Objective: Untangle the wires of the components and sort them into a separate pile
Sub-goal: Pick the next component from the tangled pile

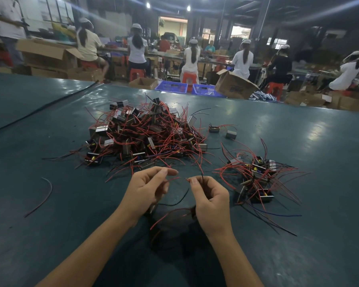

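A big tangled heap of small metal components [145, 133] with red and black wires lies in the middle of the dark green table [50, 204]. To the right sits a smaller pile of components [257, 179]. In front of the heap, my left hand [147, 191] pinches a thin red wire [173, 179] between thumb and forefinger. My right hand [209, 199] pinches the other wire ends, red and black. A component hangs below my hands, mostly hidden, with a red wire loop [168, 216] and a black wire [178, 200] trailing from it.
Two loose components [222, 131] lie behind the small pile. A stray dark red wire [43, 196] lies at the left. A black cable [42, 106] crosses the table's far left. Beyond the table's far edge stand cardboard boxes, blue crates [184, 88] and seated workers.
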`<state>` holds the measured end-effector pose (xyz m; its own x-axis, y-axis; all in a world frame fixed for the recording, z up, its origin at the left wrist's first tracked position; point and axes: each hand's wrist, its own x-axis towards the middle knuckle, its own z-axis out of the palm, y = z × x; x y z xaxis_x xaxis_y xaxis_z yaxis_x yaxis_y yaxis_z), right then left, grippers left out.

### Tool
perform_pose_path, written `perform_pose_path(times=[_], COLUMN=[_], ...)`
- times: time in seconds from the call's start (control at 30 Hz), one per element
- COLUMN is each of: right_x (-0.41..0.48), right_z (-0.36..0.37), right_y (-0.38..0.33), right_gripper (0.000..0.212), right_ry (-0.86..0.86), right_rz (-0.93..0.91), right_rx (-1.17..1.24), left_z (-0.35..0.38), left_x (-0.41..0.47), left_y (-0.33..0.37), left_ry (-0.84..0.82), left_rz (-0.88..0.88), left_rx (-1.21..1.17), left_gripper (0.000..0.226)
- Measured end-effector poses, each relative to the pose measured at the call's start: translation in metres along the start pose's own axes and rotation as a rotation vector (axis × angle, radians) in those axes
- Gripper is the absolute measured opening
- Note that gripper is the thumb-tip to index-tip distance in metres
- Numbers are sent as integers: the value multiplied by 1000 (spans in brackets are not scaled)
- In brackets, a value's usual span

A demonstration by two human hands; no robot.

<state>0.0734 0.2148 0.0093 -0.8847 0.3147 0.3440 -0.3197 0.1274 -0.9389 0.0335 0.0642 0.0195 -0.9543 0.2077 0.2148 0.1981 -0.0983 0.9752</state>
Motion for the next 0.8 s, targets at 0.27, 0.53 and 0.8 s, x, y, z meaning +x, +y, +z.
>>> perform_pose_path(times=[0.27, 0.53, 0.8], right_x=[0, -3, -4], right_z=[1, 1, 4], right_y=[-3, -5, -6], right_gripper=[19, 19, 12], right_ry=[-38, -63, -28], right_rz=[2, -25, -47], right_rx=[22, 24, -1], left_z=[3, 7, 9], left_x=[-1, -5, -7], left_y=[3, 6, 3], left_ry=[-22, -79, 9], left_rz=[-35, 64, 156], left_rx=[-15, 90, 227], left_gripper=[32, 16, 4])
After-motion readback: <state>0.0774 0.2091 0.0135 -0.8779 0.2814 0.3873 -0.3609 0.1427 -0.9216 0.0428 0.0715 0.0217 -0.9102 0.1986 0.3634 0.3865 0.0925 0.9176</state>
